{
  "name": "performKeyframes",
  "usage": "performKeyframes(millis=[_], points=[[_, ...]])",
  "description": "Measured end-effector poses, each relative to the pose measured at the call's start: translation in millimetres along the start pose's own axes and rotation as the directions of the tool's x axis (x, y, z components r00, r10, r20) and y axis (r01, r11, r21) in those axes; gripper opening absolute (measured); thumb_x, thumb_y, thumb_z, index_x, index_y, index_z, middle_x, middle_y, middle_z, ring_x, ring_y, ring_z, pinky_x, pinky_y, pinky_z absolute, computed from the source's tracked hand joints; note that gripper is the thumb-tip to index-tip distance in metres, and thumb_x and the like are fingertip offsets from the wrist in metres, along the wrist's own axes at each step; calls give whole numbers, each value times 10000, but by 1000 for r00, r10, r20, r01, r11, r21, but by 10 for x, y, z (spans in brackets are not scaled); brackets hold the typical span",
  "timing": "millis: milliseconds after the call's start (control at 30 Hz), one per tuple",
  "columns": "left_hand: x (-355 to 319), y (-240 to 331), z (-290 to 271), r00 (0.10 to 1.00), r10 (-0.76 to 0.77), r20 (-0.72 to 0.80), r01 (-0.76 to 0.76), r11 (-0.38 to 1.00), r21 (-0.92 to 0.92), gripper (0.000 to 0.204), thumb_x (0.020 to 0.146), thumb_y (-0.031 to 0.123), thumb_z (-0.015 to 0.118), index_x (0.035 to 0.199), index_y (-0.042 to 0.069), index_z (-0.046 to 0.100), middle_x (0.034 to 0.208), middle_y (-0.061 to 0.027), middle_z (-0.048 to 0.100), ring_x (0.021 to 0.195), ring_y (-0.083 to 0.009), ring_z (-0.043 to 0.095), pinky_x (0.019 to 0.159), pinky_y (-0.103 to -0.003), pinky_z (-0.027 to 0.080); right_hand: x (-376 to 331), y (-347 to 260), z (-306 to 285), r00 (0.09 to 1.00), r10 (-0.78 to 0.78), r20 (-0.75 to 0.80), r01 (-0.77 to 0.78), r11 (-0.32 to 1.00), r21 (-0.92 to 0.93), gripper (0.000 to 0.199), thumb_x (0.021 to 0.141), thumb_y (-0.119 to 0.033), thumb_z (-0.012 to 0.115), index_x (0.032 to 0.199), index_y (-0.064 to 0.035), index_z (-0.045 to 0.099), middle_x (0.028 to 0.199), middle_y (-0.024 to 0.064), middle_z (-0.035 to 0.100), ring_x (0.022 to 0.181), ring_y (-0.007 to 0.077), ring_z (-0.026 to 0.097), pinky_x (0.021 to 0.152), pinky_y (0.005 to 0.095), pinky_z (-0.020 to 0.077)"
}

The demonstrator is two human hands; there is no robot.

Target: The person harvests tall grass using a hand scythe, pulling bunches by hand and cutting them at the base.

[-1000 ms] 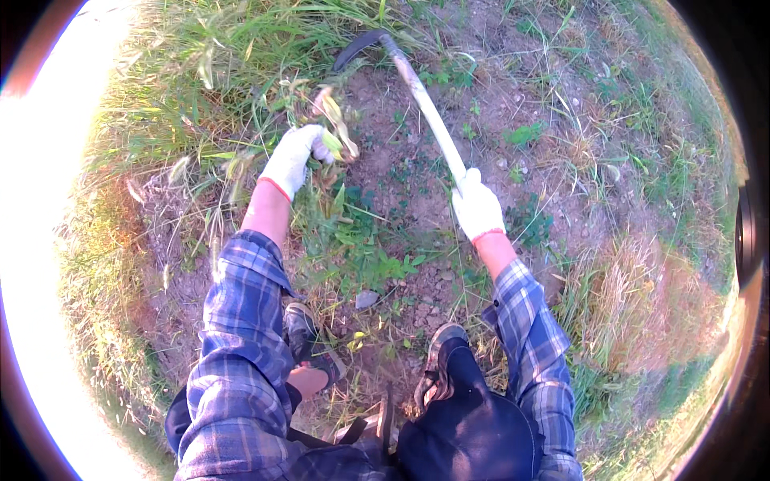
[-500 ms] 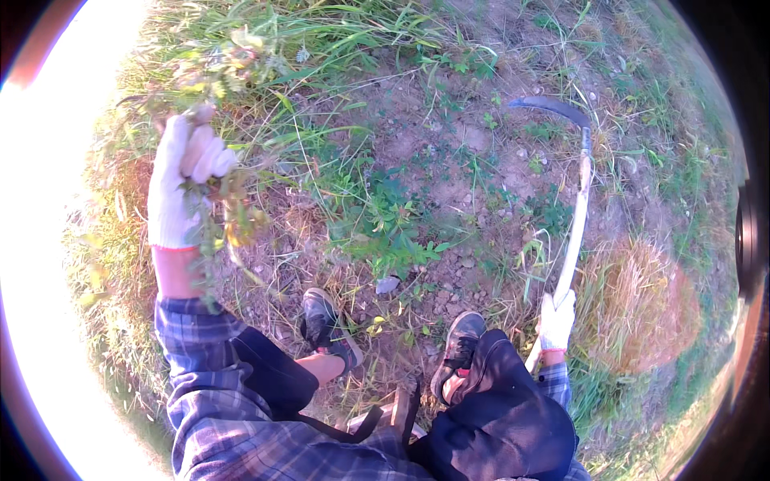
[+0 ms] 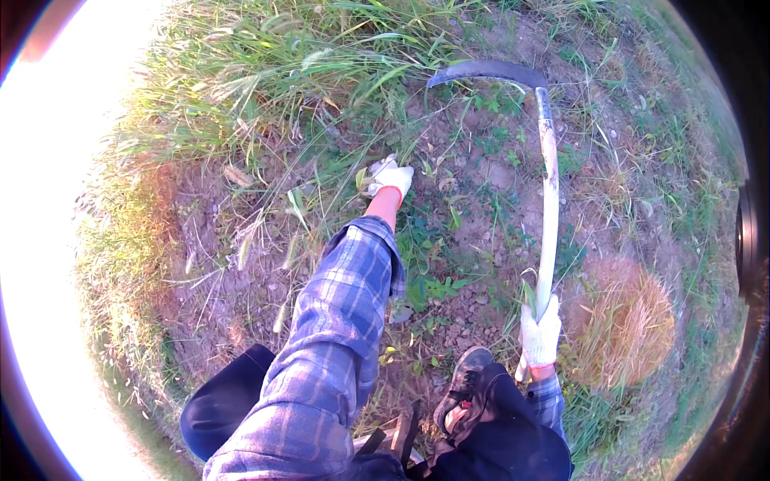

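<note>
We hold the sickle (image 3: pixel 550 188) in our right hand (image 3: pixel 541 333), which wears a white glove with a red edge at the wrist. The gloved fingers are clamped around the lower part of its pale handle, and a short end of the handle shows below the fist. The sickle reaches out ahead of us, its dark curved blade (image 3: pixel 491 70) at the far end with the tip pointing left. We cannot tell whether the blade touches the ground. A green leaf (image 3: pixel 528 296) lies against the glove, just left of the sickle's handle.

Our left hand (image 3: pixel 389 178), gloved in the same way, is well to the left of the sickle's handle and nearer to us than the blade. Its fingers are curled in among grass stems, but we cannot tell whether they are closed on any of them. Our plaid sleeve (image 3: pixel 333 305) runs up toward that hand.

Tall green grass (image 3: pixel 321 76) grows to the left of the sickle's blade. Low leafy plants (image 3: pixel 425 256) and a grey stone (image 3: pixel 400 315) lie left of its handle, and a patch of dry straw (image 3: pixel 630 325) is to the right of its grip end. Our shoe (image 3: pixel 461 385) is left of that end, nearer to us.
</note>
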State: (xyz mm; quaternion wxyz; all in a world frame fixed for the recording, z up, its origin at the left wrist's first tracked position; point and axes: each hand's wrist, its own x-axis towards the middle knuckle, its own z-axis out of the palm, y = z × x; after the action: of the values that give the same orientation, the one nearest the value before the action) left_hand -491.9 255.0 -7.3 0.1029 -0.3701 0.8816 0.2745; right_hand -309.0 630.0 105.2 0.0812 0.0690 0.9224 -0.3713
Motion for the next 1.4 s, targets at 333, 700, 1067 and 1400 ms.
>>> performKeyframes(millis=[333,700,1067,1400], points=[[239,-469,-686,958,257,-126,-233,956,176,445,841,382,610,1168,81,613,1079,-218,673,1029,-396,633,897,-445,482,796,-452,591,961,-211,179,241,957,-165,338,881,-210,663,1068,-50,432,806,255,639,750,451,641,613,492,513],[266,-107,-1237,980,124,-154,-19,835,550,330,915,236,494,1162,58,621,1058,-236,681,1020,-371,662,870,-471,518,917,-559,929,937,-165,307,264,911,-316,170,917,-181,531,1018,-64,460,823,212,652,739,431,657,650,537,520],[340,-174,-1338,985,167,50,-158,741,653,324,870,198,513,1138,89,660,1144,-193,670,1065,-365,649,881,-482,518,402,-503,804,915,-175,363,237,962,-135,303,901,-206,568,1083,-10,423,782,258,637,720,452,639,627,537,505],[504,-258,-1478,952,299,68,-251,634,732,270,879,165,506,1029,52,700,1059,-199,693,983,-380,677,809,-492,538,664,-375,947,927,-95,362,177,963,-203,264,922,-194,554,1069,-19,423,742,262,624,715,457,631,596,539,488]])
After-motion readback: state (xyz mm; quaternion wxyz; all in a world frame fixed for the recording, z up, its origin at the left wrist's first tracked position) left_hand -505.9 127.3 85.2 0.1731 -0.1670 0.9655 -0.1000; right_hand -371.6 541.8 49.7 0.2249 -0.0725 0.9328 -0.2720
